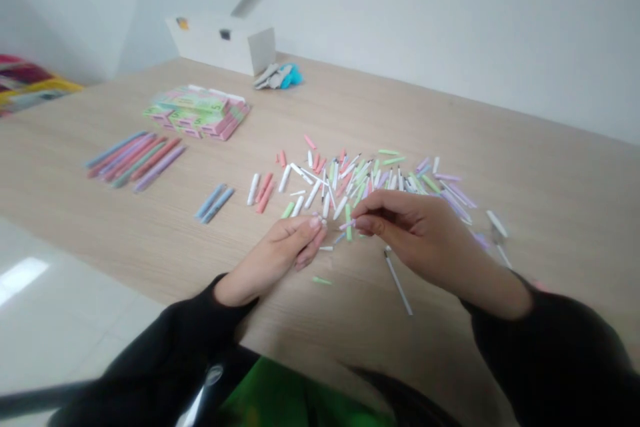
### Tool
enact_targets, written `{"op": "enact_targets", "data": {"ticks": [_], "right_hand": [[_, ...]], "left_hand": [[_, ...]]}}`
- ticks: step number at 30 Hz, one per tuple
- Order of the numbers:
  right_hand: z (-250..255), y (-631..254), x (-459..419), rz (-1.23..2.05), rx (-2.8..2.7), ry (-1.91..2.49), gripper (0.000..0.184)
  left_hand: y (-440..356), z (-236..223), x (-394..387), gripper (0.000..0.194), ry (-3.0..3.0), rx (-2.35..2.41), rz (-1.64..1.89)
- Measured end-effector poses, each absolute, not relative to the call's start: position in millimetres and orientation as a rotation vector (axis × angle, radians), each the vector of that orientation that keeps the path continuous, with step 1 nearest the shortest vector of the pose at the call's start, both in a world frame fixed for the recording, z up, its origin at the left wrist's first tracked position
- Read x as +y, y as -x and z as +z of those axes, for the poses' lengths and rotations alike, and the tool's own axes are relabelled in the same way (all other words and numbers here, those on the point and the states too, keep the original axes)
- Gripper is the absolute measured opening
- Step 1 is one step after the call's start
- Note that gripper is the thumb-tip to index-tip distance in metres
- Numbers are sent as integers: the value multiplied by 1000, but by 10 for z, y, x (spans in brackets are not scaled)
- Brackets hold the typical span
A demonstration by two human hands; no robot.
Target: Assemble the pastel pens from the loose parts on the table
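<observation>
My left hand (287, 247) and my right hand (410, 227) meet above the wooden table (525, 167), fingers pinched together. Between the fingertips shows a small pale pen part (347, 224); what the left fingers pinch is too small to name. Just beyond the hands lies a scattered heap of pen parts (360, 177) in white, pink, green and lilac. A thin white refill (399, 283) lies on the table under my right wrist. A small green piece (321, 280) lies near my left hand.
Two blue pens (214, 203) lie left of the heap. A row of several assembled pens (135, 159) sits further left. A stack of flat packets (200, 111) is behind them, a white box (225, 43) and gloves (277, 75) at the far edge.
</observation>
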State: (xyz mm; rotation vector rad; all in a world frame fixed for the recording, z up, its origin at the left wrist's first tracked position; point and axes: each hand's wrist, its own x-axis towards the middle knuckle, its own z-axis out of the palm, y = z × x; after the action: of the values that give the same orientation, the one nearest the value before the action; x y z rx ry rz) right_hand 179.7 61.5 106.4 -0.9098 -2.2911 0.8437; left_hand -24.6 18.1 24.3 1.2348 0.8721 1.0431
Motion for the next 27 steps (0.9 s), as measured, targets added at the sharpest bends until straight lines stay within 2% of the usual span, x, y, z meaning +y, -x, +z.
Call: {"op": "enact_targets", "data": {"ticks": [7,14,19,23,25,27], "right_hand": [[982,-2055,243,566,-2196,931,9],[909,-2196,139,474,-2235,923,11],[855,-2229,89,655,-2258,883,13],[674,-2240,94,1065,-1976,932,9],[553,-2253,116,1258,-1779,919,19],[445,-2265,137,1362,-1648,895,20]], "left_hand": [[-54,370,40,48,-1285,794,1001],[-147,412,-28,51,-1424,931,946],[-239,427,-56,49,-1494,914,844],[-324,356,-76,51,-1385,894,842],[-343,308,-63,53,-1368,894,827],[-347,258,-34,54,-1370,903,809]]}}
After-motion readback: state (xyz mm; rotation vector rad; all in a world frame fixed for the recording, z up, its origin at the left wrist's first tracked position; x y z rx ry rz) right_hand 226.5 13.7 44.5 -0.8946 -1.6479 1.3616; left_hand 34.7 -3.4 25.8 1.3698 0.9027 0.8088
